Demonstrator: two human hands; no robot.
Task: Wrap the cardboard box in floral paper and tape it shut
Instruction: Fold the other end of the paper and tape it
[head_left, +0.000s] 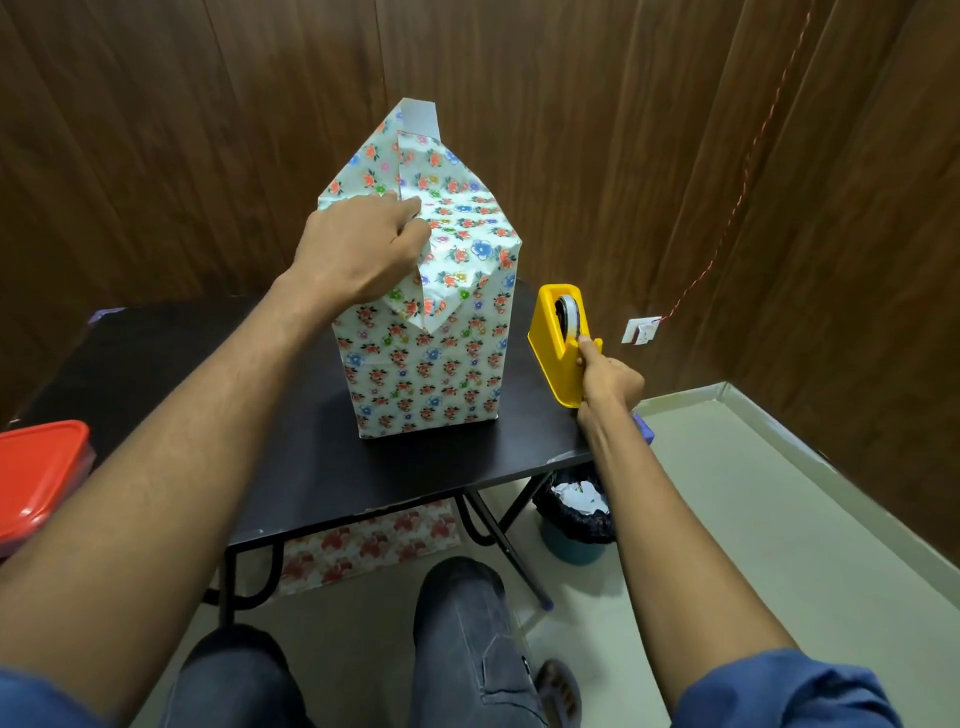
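Observation:
A tall box (431, 374) covered in white floral paper stands upright on a small black table (291, 467). Its top end is folded into flaps, and a far flap (418, 122) sticks up with its plain white underside showing. My left hand (358, 249) presses down on the folded paper at the top near edge of the box, fingers curled over the fold. My right hand (605, 376) grips a yellow tape dispenser (558, 343) that stands on the table's right edge beside the box. A roll of tape sits inside the dispenser.
A red-lidded plastic container (39, 478) sits at the left edge. Under the table lies a sheet of floral paper (369, 545) and a bin (576, 512) lined with a black bag. Wooden wall panels stand close behind. My knees are below the table's near edge.

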